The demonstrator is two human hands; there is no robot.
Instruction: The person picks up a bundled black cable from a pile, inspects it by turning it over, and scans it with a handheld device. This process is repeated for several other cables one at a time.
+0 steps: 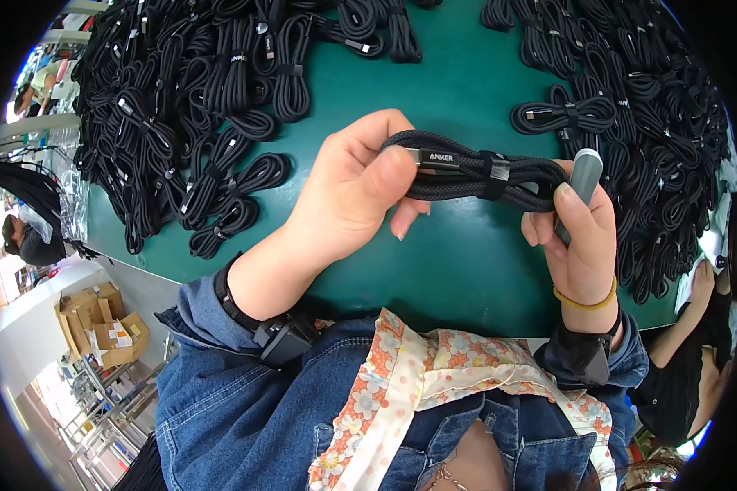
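A coiled black braided charging cable [450,188] is stretched level between my hands over the green table, bound near its middle by a black strap [496,168]. My left hand [348,184] closes on its left end, the thumb pressing beside the metal plug [415,155]. At the right end, my right hand [583,237] pinches the loop between thumb and fingers. That same hand also holds a grey-green stick-like tool with a pale rounded tip [584,173], pointing up. Its lower part is mostly hidden by the fingers.
Large heaps of bundled black cables cover the table's left side [172,106] and right side [639,123]. The green tabletop [458,90] shows between them. Cardboard boxes [106,323] stand beyond the left edge. A person's arm [688,315] is close by on the right.
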